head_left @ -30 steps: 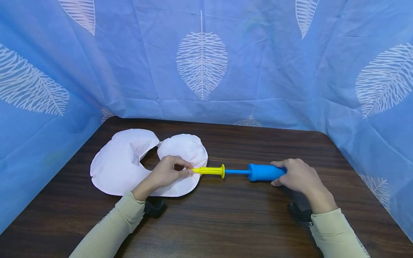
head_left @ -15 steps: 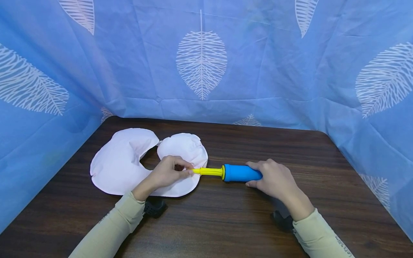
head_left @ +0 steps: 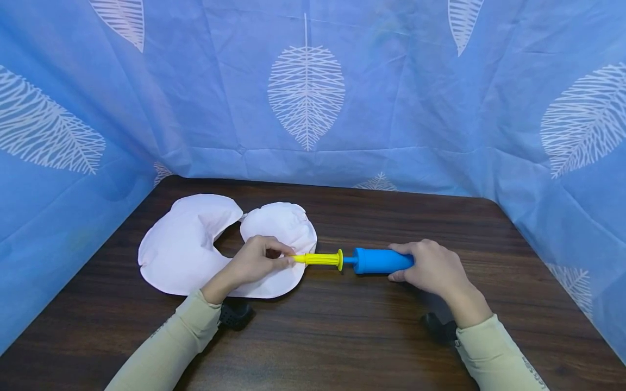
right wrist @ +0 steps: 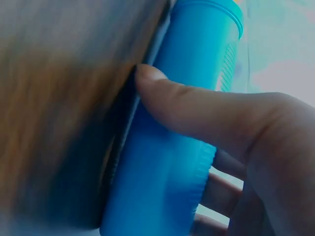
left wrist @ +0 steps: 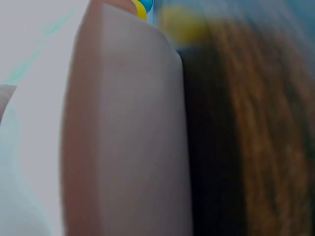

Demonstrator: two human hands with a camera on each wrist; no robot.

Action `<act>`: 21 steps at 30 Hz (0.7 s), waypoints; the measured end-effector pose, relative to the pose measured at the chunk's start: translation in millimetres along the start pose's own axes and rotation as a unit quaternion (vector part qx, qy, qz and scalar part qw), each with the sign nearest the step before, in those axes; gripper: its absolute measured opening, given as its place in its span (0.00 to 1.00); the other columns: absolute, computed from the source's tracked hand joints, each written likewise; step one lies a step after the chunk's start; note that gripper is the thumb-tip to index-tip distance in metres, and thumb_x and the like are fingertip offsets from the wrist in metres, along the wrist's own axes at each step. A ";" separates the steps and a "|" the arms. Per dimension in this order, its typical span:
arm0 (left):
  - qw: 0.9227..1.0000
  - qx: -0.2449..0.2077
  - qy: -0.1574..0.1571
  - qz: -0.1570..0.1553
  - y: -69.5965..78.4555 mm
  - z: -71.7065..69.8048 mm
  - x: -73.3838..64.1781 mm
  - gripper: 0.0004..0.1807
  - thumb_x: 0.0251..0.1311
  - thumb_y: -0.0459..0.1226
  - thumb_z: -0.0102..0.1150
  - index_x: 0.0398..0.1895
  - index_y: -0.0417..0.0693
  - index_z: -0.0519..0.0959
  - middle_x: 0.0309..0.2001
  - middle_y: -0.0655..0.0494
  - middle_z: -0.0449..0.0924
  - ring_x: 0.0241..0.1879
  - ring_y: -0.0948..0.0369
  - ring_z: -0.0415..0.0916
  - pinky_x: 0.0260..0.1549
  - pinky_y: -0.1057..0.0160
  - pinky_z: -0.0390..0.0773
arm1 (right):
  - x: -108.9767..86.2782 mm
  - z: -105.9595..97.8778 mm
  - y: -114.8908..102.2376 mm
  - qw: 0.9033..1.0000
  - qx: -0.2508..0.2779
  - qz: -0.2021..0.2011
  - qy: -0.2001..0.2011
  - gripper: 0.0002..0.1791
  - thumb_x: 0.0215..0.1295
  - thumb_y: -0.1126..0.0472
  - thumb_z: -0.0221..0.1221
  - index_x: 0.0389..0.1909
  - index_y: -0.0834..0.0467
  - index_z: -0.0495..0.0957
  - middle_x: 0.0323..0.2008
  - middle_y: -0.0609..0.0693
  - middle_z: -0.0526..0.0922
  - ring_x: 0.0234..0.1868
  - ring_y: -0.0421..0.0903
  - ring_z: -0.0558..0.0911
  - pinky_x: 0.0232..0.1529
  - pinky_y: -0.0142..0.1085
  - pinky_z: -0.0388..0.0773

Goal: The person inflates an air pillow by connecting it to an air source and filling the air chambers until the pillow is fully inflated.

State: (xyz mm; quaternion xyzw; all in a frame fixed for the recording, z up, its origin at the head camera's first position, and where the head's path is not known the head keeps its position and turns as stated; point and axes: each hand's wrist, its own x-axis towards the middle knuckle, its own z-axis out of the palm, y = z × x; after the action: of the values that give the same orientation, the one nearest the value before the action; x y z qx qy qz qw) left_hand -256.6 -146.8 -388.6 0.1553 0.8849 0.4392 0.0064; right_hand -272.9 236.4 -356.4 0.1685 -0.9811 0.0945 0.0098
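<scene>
A hand pump lies sideways over the table, with a blue barrel (head_left: pixel 383 261), a short stretch of blue rod and a yellow handle (head_left: pixel 323 259) that tapers to a tip. My right hand (head_left: pixel 435 267) grips the barrel; in the right wrist view the thumb (right wrist: pixel 197 105) lies across it and the fingers wrap its far side. With thumb and fingertips my left hand (head_left: pixel 256 262) pinches the yellow tip at the right part of a white inflatable neck pillow (head_left: pixel 173 255). The pillow is C-shaped and partly puffed up, and the left hand covers the spot where the tip meets it.
Under everything is a dark wood-grain table (head_left: pixel 332 336). Blue curtains (head_left: pixel 391 98) with white leaf prints stand around its back and sides. A black wrist strap mount (head_left: pixel 236 316) hangs below the left wrist.
The right hand pushed the blue barrel left against the yellow handle, then drew it back a little to the right, baring some rod. The left hand and pillow stayed nearly still.
</scene>
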 end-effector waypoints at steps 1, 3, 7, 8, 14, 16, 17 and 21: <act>1.000 -0.001 0.000 -0.001 0.3 -0.2 0.1 0.09 0.65 0.34 0.73 0.47 0.46 0.93 0.41 0.55 0.92 0.37 0.62 0.76 0.39 0.67 0.75 | -0.4 -1.5 4.7 1.000 0.003 0.007 -0.003 0.40 0.55 0.42 0.80 0.69 0.48 0.83 0.62 0.69 0.84 0.52 0.64 0.84 0.35 0.53 0.81; 1.000 -0.003 0.000 -0.003 0.8 -0.5 0.0 0.09 0.65 0.34 0.74 0.47 0.46 0.93 0.40 0.55 0.92 0.36 0.62 0.76 0.38 0.67 0.75 | -1.0 -4.7 14.5 1.000 0.008 0.021 -0.009 0.40 0.55 0.43 0.80 0.69 0.49 0.83 0.64 0.71 0.83 0.53 0.65 0.83 0.35 0.54 0.81; 1.000 -0.005 -0.001 -0.005 1.4 -0.5 -0.5 0.10 0.65 0.35 0.74 0.47 0.46 0.93 0.40 0.56 0.91 0.36 0.62 0.76 0.38 0.67 0.75 | -2.1 -9.5 33.7 0.999 0.020 0.047 -0.013 0.40 0.54 0.46 0.80 0.70 0.51 0.82 0.66 0.74 0.80 0.54 0.66 0.81 0.37 0.57 0.80; 1.000 -0.006 -0.001 -0.004 1.6 -0.3 -0.6 0.10 0.65 0.35 0.74 0.47 0.46 0.93 0.40 0.55 0.91 0.36 0.62 0.76 0.38 0.67 0.75 | -2.6 -10.3 37.8 0.998 0.023 0.052 -0.013 0.40 0.54 0.46 0.80 0.70 0.51 0.82 0.66 0.74 0.79 0.54 0.66 0.81 0.38 0.58 0.80; 1.000 -0.009 -0.002 -0.002 1.8 0.3 -0.1 0.10 0.64 0.34 0.74 0.47 0.45 0.93 0.39 0.56 0.91 0.35 0.61 0.76 0.37 0.68 0.75 | -5.1 -11.4 47.1 0.998 0.027 0.064 -0.008 0.40 0.54 0.49 0.80 0.69 0.52 0.82 0.65 0.74 0.80 0.53 0.67 0.80 0.40 0.62 0.80; 1.000 -0.012 -0.001 -0.002 1.2 -0.1 -0.4 0.10 0.64 0.34 0.74 0.47 0.45 0.93 0.38 0.56 0.91 0.35 0.61 0.76 0.37 0.68 0.75 | -5.4 -9.4 44.4 0.998 0.024 0.058 -0.002 0.39 0.54 0.49 0.80 0.69 0.53 0.83 0.64 0.74 0.80 0.54 0.68 0.81 0.42 0.64 0.80; 1.000 -0.013 0.000 -0.002 0.9 -0.3 -0.6 0.10 0.64 0.34 0.74 0.47 0.45 0.93 0.38 0.56 0.91 0.34 0.61 0.76 0.37 0.68 0.75 | -5.5 -8.2 42.5 0.998 0.022 0.052 0.001 0.39 0.54 0.50 0.80 0.69 0.53 0.83 0.64 0.74 0.81 0.55 0.69 0.81 0.43 0.65 0.80; 1.000 -0.016 -0.001 -0.004 -0.1 -0.7 -0.9 0.10 0.63 0.34 0.74 0.47 0.45 0.93 0.38 0.56 0.91 0.34 0.60 0.76 0.37 0.68 0.74 | -4.0 -3.6 32.0 0.999 0.015 0.026 0.013 0.39 0.54 0.49 0.81 0.68 0.54 0.84 0.62 0.71 0.84 0.56 0.69 0.82 0.44 0.64 0.81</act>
State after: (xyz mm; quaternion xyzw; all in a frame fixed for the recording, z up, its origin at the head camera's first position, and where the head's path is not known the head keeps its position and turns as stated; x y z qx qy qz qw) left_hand -255.8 -147.6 -388.4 0.1517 0.8783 0.4533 0.0116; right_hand -279.8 268.0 -358.9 0.1422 -0.9833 0.1118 0.0179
